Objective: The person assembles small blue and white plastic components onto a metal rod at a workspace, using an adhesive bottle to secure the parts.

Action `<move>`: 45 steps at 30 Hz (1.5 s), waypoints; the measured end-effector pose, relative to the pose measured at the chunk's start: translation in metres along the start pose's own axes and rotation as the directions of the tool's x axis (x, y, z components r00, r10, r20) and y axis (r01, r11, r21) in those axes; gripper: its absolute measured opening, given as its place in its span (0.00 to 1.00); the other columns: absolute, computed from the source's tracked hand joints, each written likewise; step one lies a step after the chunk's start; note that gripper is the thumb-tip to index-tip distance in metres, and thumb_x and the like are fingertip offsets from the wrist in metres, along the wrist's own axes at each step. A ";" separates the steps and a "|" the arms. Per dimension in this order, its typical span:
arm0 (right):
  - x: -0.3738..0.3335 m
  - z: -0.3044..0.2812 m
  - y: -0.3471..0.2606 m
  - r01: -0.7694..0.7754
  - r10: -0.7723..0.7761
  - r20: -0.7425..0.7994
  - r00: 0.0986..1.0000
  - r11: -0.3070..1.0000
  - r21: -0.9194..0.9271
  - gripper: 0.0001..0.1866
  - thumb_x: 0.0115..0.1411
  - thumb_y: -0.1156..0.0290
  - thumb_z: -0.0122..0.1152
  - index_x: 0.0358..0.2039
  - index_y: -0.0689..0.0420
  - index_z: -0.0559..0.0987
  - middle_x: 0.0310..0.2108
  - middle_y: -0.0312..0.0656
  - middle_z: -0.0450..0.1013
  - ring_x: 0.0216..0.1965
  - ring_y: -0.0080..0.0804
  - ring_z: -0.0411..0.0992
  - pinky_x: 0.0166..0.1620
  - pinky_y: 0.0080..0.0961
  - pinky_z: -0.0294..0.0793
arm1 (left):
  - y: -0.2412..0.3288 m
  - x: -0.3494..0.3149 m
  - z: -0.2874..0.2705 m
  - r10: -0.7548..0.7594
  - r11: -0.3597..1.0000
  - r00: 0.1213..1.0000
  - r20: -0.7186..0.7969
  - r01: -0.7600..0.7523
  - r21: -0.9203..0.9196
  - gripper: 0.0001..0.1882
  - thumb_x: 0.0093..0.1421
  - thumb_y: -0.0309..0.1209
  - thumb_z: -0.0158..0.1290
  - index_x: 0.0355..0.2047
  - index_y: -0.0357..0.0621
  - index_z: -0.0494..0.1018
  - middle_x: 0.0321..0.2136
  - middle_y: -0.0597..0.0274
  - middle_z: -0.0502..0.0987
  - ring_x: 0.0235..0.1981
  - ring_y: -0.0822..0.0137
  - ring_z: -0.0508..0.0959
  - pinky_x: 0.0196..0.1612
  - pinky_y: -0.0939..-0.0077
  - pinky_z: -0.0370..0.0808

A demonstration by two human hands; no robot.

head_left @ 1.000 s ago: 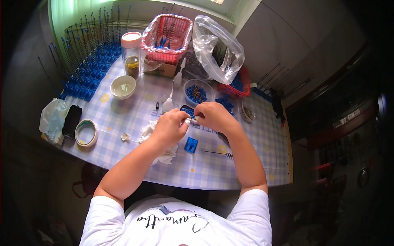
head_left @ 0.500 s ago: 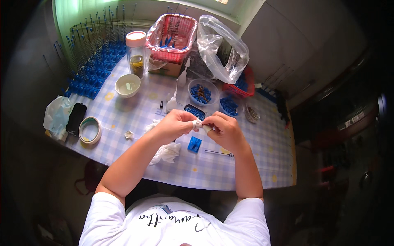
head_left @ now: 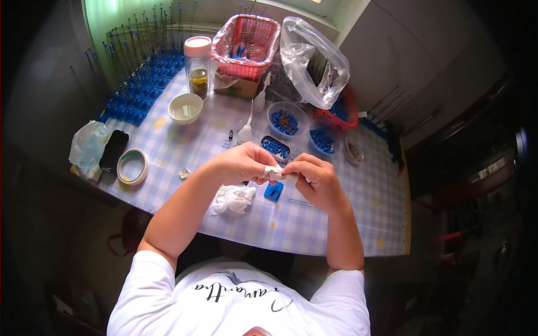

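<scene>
My left hand [head_left: 242,164] and my right hand [head_left: 314,179] meet above the checked tablecloth [head_left: 336,218], both pinching a small white wad of tissue [head_left: 276,173] between their fingertips. What the wad wraps is hidden. Just below the hands a small blue plastic block [head_left: 274,191] lies on the cloth, with a thin metal pin [head_left: 300,200] to its right. A crumpled white tissue [head_left: 232,199] lies under my left wrist.
Behind the hands stand small tubs of blue parts [head_left: 287,120], a white squeeze bottle [head_left: 245,131], a white bowl [head_left: 185,107], a jar [head_left: 198,66], a red basket [head_left: 246,39] and a clear bag [head_left: 314,61]. Rows of blue blocks with upright pins [head_left: 140,84] fill the far left. A tape roll [head_left: 132,166] lies left.
Both hands have drawn slightly toward me and lower in view, still pinching the white wad together. The table items have not moved.
</scene>
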State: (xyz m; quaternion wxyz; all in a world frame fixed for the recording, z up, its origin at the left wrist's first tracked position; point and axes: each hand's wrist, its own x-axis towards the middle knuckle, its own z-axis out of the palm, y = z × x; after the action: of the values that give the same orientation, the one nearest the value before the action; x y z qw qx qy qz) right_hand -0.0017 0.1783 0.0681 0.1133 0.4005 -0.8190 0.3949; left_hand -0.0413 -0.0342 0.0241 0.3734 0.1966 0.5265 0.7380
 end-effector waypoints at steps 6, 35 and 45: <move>0.012 0.007 -0.019 0.079 -0.080 -0.042 0.996 0.997 -0.024 0.14 0.44 0.88 0.58 0.33 0.60 0.79 0.26 0.39 0.72 0.24 0.24 0.70 0.27 0.18 0.69 | 0.020 -0.028 0.004 0.068 0.997 0.997 -0.044 -0.067 0.025 0.10 0.52 0.28 0.60 0.33 0.34 0.77 0.25 0.62 0.78 0.24 0.78 0.75 0.27 0.86 0.70; 0.044 0.053 0.009 -0.518 0.532 0.323 0.783 0.845 -0.136 0.09 0.46 0.79 0.58 0.31 0.63 0.77 0.26 0.44 0.74 0.29 0.31 0.73 0.34 0.26 0.71 | -0.046 -0.078 -0.034 0.541 0.839 0.665 -0.516 -0.378 0.392 0.08 0.56 0.24 0.55 0.35 0.33 0.78 0.32 0.65 0.74 0.30 0.79 0.72 0.33 0.85 0.68; 0.028 0.034 -0.004 -0.197 0.217 0.092 0.972 0.962 -0.189 0.13 0.48 0.81 0.57 0.36 0.58 0.78 0.28 0.43 0.73 0.29 0.41 0.73 0.34 0.33 0.72 | -0.045 -0.075 -0.021 0.476 0.879 0.719 -0.507 -0.406 0.250 0.09 0.56 0.25 0.56 0.36 0.33 0.78 0.30 0.67 0.73 0.28 0.80 0.70 0.30 0.86 0.65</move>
State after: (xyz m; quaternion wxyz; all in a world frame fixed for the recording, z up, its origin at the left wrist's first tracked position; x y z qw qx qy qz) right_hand -0.0121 0.1359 0.0615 0.0608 0.3225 -0.8934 0.3067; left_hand 0.0080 -0.0967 -0.0173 0.0052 0.1160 0.5930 0.7968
